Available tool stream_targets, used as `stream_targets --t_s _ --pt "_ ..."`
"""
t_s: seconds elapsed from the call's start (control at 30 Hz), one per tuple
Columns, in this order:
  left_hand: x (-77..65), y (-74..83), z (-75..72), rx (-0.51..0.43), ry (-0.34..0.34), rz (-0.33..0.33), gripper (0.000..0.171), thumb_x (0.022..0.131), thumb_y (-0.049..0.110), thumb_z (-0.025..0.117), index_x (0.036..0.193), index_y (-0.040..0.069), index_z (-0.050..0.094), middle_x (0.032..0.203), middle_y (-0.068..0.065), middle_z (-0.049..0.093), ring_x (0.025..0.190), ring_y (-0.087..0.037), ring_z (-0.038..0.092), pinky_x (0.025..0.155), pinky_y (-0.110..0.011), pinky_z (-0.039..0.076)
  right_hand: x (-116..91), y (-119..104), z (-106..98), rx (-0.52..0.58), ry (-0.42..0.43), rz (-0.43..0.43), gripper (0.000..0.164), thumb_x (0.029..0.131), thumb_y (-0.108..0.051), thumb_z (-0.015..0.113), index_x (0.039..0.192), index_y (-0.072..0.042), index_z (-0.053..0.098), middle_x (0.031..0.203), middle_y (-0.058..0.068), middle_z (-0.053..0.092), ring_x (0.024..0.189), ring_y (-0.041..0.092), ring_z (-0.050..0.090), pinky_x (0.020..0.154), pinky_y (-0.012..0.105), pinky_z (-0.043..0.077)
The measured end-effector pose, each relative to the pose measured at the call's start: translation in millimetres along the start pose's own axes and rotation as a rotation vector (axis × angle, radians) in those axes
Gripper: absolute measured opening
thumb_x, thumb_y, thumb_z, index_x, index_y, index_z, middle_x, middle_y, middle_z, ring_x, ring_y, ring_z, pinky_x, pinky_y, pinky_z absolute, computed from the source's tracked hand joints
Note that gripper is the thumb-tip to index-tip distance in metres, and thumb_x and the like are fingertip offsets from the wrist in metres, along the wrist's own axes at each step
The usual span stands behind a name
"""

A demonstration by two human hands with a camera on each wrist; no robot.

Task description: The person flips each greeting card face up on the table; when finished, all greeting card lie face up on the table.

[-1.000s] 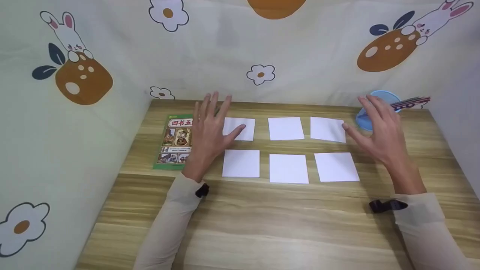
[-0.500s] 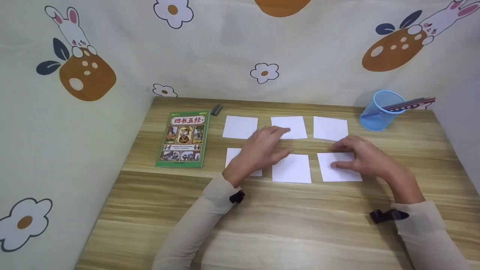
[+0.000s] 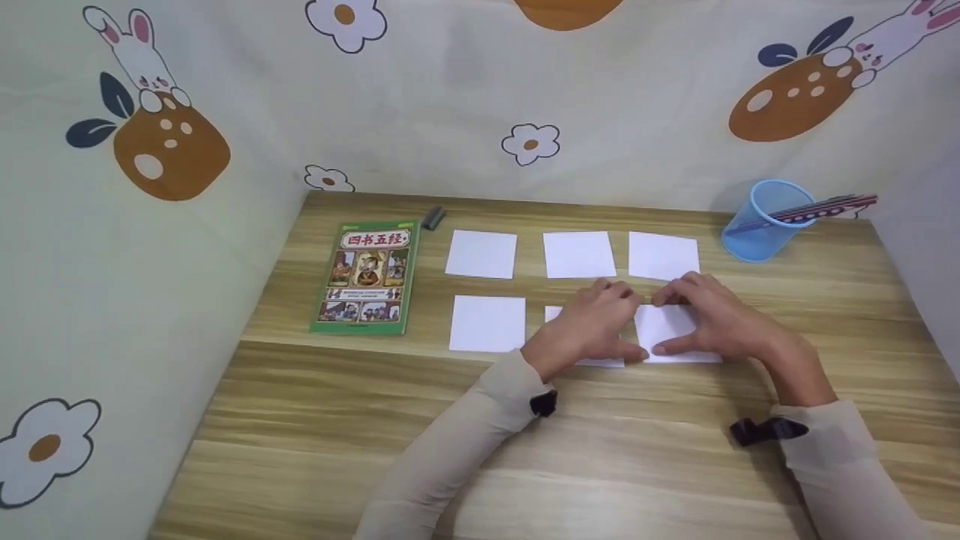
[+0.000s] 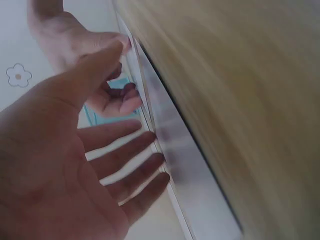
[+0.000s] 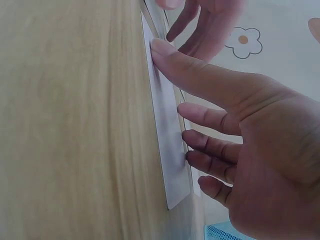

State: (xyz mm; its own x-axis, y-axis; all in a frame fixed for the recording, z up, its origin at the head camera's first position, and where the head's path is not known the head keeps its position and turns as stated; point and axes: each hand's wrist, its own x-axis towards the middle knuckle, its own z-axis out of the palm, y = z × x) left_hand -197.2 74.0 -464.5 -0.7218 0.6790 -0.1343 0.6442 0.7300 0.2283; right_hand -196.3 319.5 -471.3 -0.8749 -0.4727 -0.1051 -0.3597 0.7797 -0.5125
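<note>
My left hand (image 3: 596, 326) reaches over the bottom middle white square card (image 3: 551, 313), covering most of it. Its fingertips and thumb come to the left edge of the bottom right white card (image 3: 667, 324). My right hand (image 3: 724, 319) spans that bottom right card, thumb at its lower left part and fingers by its far edge. In the right wrist view the thumb (image 5: 165, 49) rests on the flat card (image 5: 172, 185), fingers slightly bent. The left wrist view shows the left fingers (image 4: 132, 157) spread and nearly straight beside a card (image 4: 200, 200). Neither hand grips anything.
Three white cards, including the back left one (image 3: 481, 253), form the back row; another card (image 3: 487, 322) lies front left. A green comic-covered book (image 3: 365, 277) and a small dark object (image 3: 433, 218) are at left. A blue mesh cup (image 3: 757, 236) with pencils stands back right.
The left hand has swept from beside the book rightward to the front right card. The right hand has come down and left from near the cup onto that card. The cards lie unchanged.
</note>
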Motion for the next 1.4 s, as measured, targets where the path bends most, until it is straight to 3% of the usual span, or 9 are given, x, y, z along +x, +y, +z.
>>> stream_targets --t_s 0.17,0.4,0.63,0.8,0.9,1.07,1.17,1.3,1.4 --pt "-0.4 7.9 5.3 0.027 -0.011 -0.054 0.087 0.091 0.07 0.077 0.159 0.02 0.055 0.164 0.001 0.048 0.148 -0.021 0.045 0.122 -0.036 0.047 -1.5 0.9 0.9 -0.009 0.012 -0.019 0.069 0.077 -0.052 0.097 0.127 -0.015 0.066 0.123 0.004 0.066 0.117 0.023 0.055 0.102 0.041 0.042" --pt "-0.5 10.4 10.0 -0.05 0.02 -0.062 0.089 0.088 0.063 0.084 0.159 0.021 0.052 0.162 0.001 0.05 0.149 -0.022 0.046 0.123 -0.04 0.047 -3.6 -1.4 2.2 -0.054 0.034 -0.019 0.074 0.074 -0.053 0.098 0.129 -0.012 0.069 0.119 0.006 0.07 0.117 0.026 0.056 0.099 0.044 0.034" --pt "-1.6 9.9 8.4 -0.154 0.057 -0.052 0.082 0.086 0.051 0.091 0.152 0.017 0.054 0.153 0.001 0.056 0.144 -0.019 0.049 0.122 -0.035 0.047 0.4 -6.1 0.0 -0.092 0.061 -0.017 0.068 0.075 -0.054 0.098 0.126 -0.015 0.078 0.111 0.004 0.067 0.101 0.019 0.051 0.087 0.035 0.038" --pt "-0.4 12.0 6.9 -0.2 0.098 -0.027 0.079 0.088 0.038 0.092 0.154 0.019 0.052 0.149 0.0 0.052 0.137 -0.016 0.051 0.119 -0.031 0.048 1.2 -3.3 -1.1 -0.039 0.025 0.024 0.065 0.08 -0.051 0.095 0.132 -0.018 0.074 0.091 0.001 0.066 0.083 0.016 0.054 0.072 0.028 0.044" --pt "1.3 11.0 6.4 -0.248 0.137 0.001 0.075 0.093 0.035 0.088 0.156 0.021 0.05 0.149 0.0 0.051 0.131 -0.013 0.056 0.112 -0.026 0.053 2.0 0.4 -1.4 -0.015 0.059 0.03 0.053 0.085 -0.047 0.093 0.126 -0.018 0.075 0.079 0.0 0.059 0.074 0.014 0.052 0.064 0.025 0.042" --pt "4.3 5.8 4.2 -0.533 0.244 0.068 0.054 0.111 0.042 0.061 0.158 0.022 0.046 0.143 0.003 0.06 0.124 -0.006 0.065 0.102 -0.018 0.055 2.4 3.0 -6.1 0.074 0.226 0.006 0.02 0.1 -0.038 0.079 0.103 -0.018 0.078 0.075 -0.003 0.063 0.069 0.011 0.056 0.061 0.022 0.047" --pt "6.0 3.3 2.7 -0.665 0.308 0.143 0.045 0.116 0.036 0.05 0.157 0.017 0.047 0.14 -0.002 0.066 0.126 -0.009 0.068 0.104 -0.016 0.053 -1.8 0.9 -12.1 0.187 0.327 -0.014 0.022 0.11 -0.031 0.066 0.096 -0.016 0.076 0.075 0.0 0.063 0.068 0.012 0.056 0.06 0.022 0.046" --pt "5.3 0.9 2.6 -0.644 0.291 0.147 0.053 0.112 0.03 0.059 0.161 0.017 0.043 0.154 -0.005 0.058 0.138 -0.014 0.06 0.114 -0.02 0.049 -7.4 -3.7 -18.5 0.386 0.387 -0.104 0.036 0.115 -0.017 0.048 0.092 -0.008 0.073 0.081 0.006 0.067 0.074 0.014 0.058 0.067 0.024 0.047" --pt "4.2 -0.6 3.3 -0.635 0.251 0.103 0.069 0.107 0.028 0.069 0.167 0.02 0.036 0.162 -0.004 0.052 0.137 -0.011 0.057 0.115 -0.021 0.047 -9.7 -5.8 -20.8 0.494 0.355 -0.169 0.031 0.111 -0.008 0.05 0.092 -0.003 0.073 0.087 0.004 0.071 0.08 0.012 0.062 0.071 0.022 0.049"
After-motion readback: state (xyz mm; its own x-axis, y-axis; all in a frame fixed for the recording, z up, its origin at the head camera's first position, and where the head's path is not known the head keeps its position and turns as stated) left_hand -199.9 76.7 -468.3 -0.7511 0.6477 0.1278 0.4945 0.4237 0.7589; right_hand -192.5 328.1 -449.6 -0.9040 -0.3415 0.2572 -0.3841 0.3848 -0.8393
